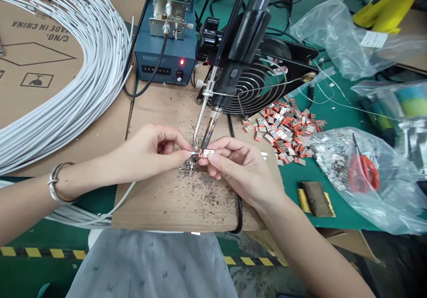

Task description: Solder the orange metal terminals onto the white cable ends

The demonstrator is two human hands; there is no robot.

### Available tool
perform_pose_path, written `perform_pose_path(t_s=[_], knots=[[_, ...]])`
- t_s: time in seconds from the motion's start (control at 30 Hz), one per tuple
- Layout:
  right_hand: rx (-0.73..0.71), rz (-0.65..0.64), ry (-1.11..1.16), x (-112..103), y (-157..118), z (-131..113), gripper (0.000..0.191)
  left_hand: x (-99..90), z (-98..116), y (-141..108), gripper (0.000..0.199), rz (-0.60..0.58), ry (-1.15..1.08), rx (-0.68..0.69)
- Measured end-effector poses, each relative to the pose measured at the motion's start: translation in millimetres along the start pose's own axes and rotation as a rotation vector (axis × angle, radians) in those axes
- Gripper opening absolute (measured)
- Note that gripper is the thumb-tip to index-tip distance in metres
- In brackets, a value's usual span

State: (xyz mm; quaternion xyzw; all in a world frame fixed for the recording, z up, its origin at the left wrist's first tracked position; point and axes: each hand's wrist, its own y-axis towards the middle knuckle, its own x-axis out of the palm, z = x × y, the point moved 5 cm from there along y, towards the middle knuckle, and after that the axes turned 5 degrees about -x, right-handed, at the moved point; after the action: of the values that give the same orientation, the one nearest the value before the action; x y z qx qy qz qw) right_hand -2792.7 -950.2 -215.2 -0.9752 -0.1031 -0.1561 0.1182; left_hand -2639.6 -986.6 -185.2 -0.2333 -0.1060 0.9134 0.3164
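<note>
Over cardboard (143, 204), two hands (245, 167) meet at one connector (207, 153).

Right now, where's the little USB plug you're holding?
In the head view, the USB plug is near the middle, pinched by the fingers of the right hand, at the tip of the soldering iron.

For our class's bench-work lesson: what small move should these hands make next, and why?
Probably hold the connector steady in the right hand: it sits at the tip of the soldering iron, with the left hand pinching close beside it.
</note>
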Motion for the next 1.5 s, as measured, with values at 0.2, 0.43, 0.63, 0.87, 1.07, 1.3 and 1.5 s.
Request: perform_pose_path(t_s=[0.2,0.43,0.63,0.87,1.07,1.3,1.5], knots=[[0.006,0.043,-0.042,-0.9,-0.4,0.1,0.011,1.6,-1.6,1.6,0.016,-0.004,0.007,-0.01],[-0.022,0.014,-0.018,0.5,-0.5,-2.4,0.007,0.7,-0.3,0.3,0.015,0.01,0.028,-0.015],[-0.033,0.02,-0.014,0.9,0.1,-2.5,0.008,0.7,0.2,0.3,0.016,0.016,0.023,0.002],[-0.031,0.033,-0.039,0.1,-0.2,-3.4,0.008,0.3,1.0,-0.6,0.017,0.011,0.033,0.0],[-0.036,0.032,-0.047,0.1,-0.6,-3.4,0.009,-1.1,0.1,-1.4,0.016,0.009,0.022,0.008],[-0.045,0.066,-0.063,1.9,0.6,-3.6,0.008,1.3,-1.9,1.9,0.016,-0.001,0.062,0.023],[-0.044,0.059,-0.058,1.7,1.5,-3.4,0.01,-0.3,-1.3,0.7,0.016,0.008,0.053,0.02]])
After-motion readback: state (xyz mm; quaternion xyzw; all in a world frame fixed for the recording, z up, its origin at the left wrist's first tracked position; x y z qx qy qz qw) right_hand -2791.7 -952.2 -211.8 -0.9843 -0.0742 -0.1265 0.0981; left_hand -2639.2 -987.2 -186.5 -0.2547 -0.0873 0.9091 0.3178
